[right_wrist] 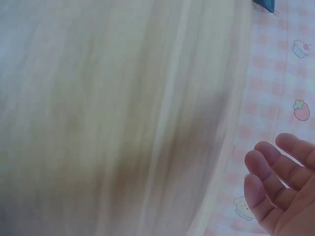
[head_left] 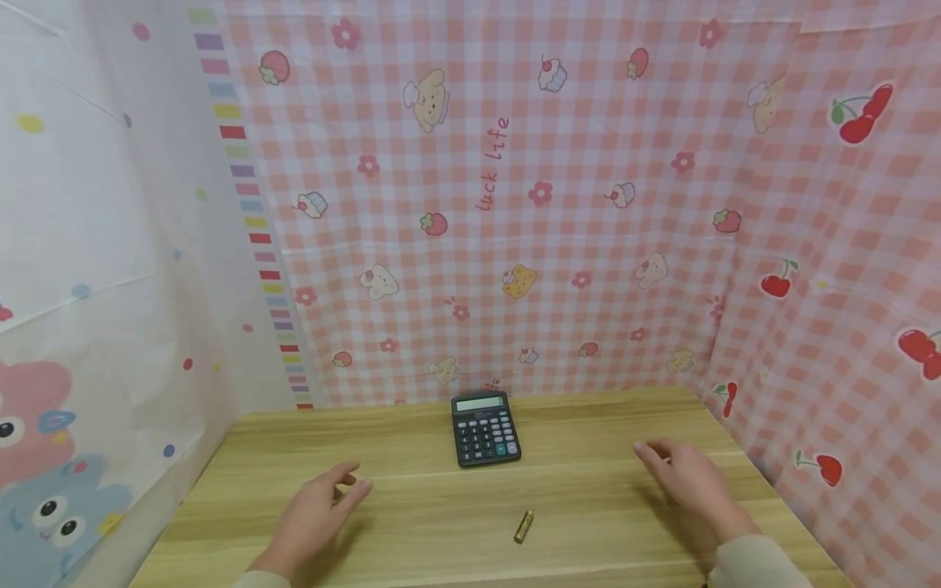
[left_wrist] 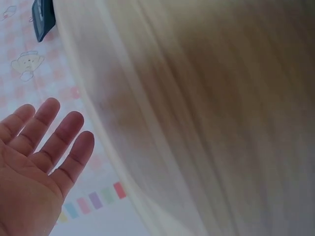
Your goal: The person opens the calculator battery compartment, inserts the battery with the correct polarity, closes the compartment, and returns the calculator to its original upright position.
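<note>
A dark calculator [head_left: 486,429] with a grey display lies at the back of the wooden table, near its middle. In front of it, slightly to the right, lies a small gold-coloured battery [head_left: 524,527]. My left hand [head_left: 314,514] hovers over the table to the left of both, holding nothing; its fingers look relaxed in the left wrist view, where a corner of the calculator [left_wrist: 44,19] shows. On the other side my right hand [head_left: 687,482] is above the table, also with nothing in it, fingers loosely extended in the right wrist view.
The wooden table [head_left: 412,506] is bounded at the back by a pink checked cloth [head_left: 470,327]. A white patterned cloth [head_left: 147,286] hangs on the left, and a pink cloth with cherries [head_left: 831,327] on the right.
</note>
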`<state>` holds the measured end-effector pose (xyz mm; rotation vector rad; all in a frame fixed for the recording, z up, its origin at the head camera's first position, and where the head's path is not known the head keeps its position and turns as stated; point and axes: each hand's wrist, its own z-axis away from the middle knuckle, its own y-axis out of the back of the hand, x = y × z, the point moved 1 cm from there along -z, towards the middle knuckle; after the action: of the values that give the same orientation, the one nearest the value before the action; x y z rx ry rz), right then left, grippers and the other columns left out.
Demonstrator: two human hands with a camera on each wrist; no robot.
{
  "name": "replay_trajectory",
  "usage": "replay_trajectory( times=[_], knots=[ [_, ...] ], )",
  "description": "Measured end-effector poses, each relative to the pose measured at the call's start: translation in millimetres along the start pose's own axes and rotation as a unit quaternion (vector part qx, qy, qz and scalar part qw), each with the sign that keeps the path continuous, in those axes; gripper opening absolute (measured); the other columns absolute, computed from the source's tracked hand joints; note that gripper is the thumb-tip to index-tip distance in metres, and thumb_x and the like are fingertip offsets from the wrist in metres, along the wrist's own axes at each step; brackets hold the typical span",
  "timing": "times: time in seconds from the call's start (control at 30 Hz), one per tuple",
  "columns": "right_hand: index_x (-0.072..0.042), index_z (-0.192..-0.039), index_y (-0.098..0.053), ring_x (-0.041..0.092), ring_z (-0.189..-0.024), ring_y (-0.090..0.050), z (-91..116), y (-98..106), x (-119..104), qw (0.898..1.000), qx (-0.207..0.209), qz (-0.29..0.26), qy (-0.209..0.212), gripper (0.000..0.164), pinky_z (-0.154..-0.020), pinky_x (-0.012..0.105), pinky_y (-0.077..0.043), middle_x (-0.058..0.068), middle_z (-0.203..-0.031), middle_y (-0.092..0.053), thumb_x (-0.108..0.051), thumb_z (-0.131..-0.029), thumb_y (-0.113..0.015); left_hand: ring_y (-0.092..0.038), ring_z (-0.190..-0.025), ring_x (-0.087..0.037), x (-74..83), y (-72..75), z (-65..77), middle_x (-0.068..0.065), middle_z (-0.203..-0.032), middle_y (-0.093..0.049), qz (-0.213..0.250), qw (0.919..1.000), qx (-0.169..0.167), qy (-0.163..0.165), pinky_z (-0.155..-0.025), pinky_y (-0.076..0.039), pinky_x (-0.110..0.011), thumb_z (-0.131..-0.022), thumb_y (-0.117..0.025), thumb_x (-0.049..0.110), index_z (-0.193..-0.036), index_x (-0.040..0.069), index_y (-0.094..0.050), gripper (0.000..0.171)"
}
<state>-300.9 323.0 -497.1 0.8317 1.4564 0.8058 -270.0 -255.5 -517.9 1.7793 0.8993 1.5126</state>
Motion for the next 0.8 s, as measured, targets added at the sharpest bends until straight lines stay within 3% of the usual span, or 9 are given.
replay_trajectory(
  times=[0.23, 0.53, 0.8],
  knots=[
    [-0.003, -0.142, -0.066, 0.042, -0.12, -0.071, -2.1, -8.1, -2.1, 0.999, 0.028, -0.04, 0.016, 0.077, -0.103, 0.064, -0.054, 0.022, -0.136, -0.073, -0.068, -0.108, -0.043, -0.075, -0.105, -0.019, 7.8, -2.4, -0.6, -0.005, -0.13, -0.076, 0.042, 0.9991, 0.002, 0.004, -0.087, -0.063, -0.045, -0.105, -0.056, 0.063, -0.151, 0.01, -0.06, 0.07],
    [0.002, -0.141, -0.066, 0.041, -0.119, -0.071, -3.6, -15.4, -15.7, 0.996, 0.038, -0.082, 0.016, 0.075, -0.103, 0.061, -0.056, 0.024, -0.132, -0.074, -0.063, -0.109, -0.045, -0.073, -0.103, -0.019, 18.4, -5.2, -4.4, -0.012, -0.13, -0.075, 0.089, 0.9956, 0.025, 0.012, -0.086, -0.062, -0.042, -0.108, -0.057, 0.055, -0.151, 0.004, -0.058, 0.067],
    [0.003, -0.145, -0.061, 0.023, -0.096, -0.076, -6.1, -22.5, -25.9, 0.992, 0.035, -0.124, -0.005, 0.08, -0.091, 0.051, -0.062, 0.024, -0.126, -0.075, -0.066, -0.107, -0.047, -0.073, -0.105, -0.022, 27.8, -15.7, -7.8, -0.015, -0.131, -0.075, 0.131, 0.9908, 0.028, 0.016, -0.087, -0.062, -0.042, -0.108, -0.058, 0.053, -0.148, 0.004, -0.06, 0.063]
  ],
)
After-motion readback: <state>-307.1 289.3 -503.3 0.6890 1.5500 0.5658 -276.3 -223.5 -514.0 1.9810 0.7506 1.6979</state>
